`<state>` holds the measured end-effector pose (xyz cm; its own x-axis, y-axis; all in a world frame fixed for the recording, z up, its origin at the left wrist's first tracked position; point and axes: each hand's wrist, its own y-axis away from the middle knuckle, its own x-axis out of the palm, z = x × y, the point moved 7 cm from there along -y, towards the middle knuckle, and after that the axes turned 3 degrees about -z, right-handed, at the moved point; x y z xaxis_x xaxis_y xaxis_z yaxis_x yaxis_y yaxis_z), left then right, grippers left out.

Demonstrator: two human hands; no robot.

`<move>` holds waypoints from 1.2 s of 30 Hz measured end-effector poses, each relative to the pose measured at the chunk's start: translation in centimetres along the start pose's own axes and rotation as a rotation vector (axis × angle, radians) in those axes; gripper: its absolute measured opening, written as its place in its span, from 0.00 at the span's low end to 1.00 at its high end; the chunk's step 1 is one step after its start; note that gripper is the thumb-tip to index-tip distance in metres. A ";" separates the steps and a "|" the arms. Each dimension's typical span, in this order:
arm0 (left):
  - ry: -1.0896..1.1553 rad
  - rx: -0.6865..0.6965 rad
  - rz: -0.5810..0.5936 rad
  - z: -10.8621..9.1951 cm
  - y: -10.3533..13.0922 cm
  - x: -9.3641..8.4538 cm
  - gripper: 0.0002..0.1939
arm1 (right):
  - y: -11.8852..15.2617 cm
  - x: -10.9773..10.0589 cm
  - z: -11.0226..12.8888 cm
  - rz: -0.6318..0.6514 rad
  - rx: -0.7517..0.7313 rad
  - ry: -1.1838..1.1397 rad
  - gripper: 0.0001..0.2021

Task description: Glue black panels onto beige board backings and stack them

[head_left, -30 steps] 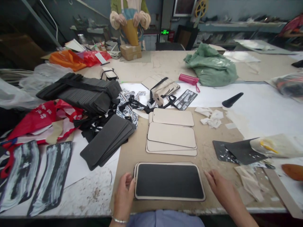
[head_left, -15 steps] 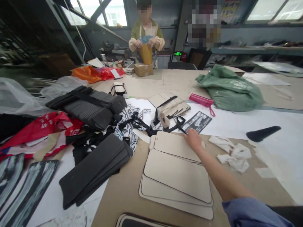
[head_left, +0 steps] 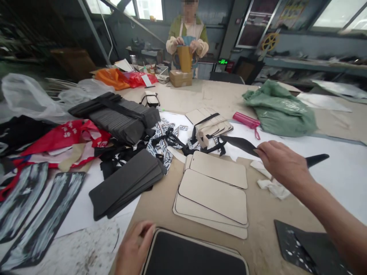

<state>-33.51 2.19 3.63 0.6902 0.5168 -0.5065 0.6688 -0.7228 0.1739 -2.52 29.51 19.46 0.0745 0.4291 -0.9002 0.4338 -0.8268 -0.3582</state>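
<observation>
My right hand [head_left: 282, 164] pinches one end of a thin dark foam strip [head_left: 240, 144], seen nearly edge-on above the table. Behind that hand lies a black tapered piece [head_left: 317, 159], partly covered. At the lower left, my left hand [head_left: 136, 246] has thumb and forefinger apart, beside the left edge of a black panel with a beige border [head_left: 197, 254]. Whether it touches the panel is unclear. Beyond this panel, several beige rounded boards [head_left: 213, 196] lie in overlapping piles.
Dark foam strips [head_left: 126, 183] and white-smeared strips [head_left: 63, 206] lie left, near a bundled dark stack [head_left: 117, 114]. A green bag [head_left: 282, 109], pink pouch [head_left: 246, 120] and crumpled tissue [head_left: 273, 187] are right. A co-worker [head_left: 187, 38] stands across the table, holding a yellow piece.
My right hand has lifted the dark strip off the table and moved right, turning it edge-on. My left hand has come into view beside the black panel. The view has shifted.
</observation>
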 end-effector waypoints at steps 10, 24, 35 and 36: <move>0.841 -0.303 0.446 -8.3 -5.5 10.8 0.27 | 6.6 -16.8 2.8 -0.055 0.218 -0.580 0.22; 0.702 -0.125 0.416 -7.8 -7.5 11.5 0.16 | 13.4 -11.2 0.2 0.118 0.610 -0.780 0.17; -0.271 0.199 0.277 -4.9 -10.4 15.4 0.07 | 19.5 16.9 -1.0 0.431 0.765 -0.766 0.11; -0.295 0.195 0.280 -4.6 -10.6 16.0 0.07 | 19.6 17.5 -0.9 0.436 0.756 -0.738 0.11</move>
<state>-28.29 20.26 -2.39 0.7100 0.1565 -0.6865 0.3833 -0.9038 0.1903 8.13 21.18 -3.12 -0.5677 -0.0602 -0.8210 -0.1698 -0.9673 0.1884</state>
